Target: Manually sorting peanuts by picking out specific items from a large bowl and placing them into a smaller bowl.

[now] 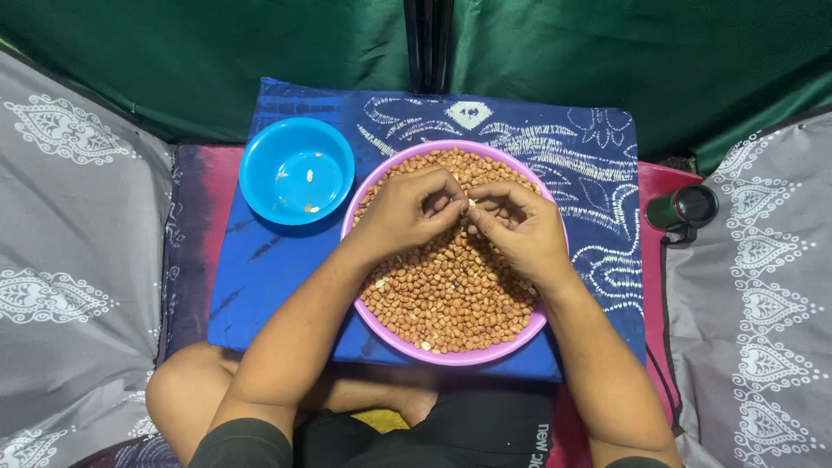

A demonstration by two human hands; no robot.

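Observation:
A purple bowl (451, 355) full of brown-skinned peanuts (446, 295) sits on a blue patterned cloth in front of me. Both hands hover over its far half, fingertips meeting. My left hand (406, 212) and my right hand (518, 227) pinch a single pale peanut (471, 204) between them. A blue bowl (296, 170) stands to the left of the purple one and holds a few pale peeled pieces.
The blue patterned cloth (563, 147) covers a reddish mat. A dark green cylindrical flask (685, 211) lies at the right edge. Grey patterned fabric (69, 225) lies at both sides, green cloth hangs behind. My crossed legs are at the bottom.

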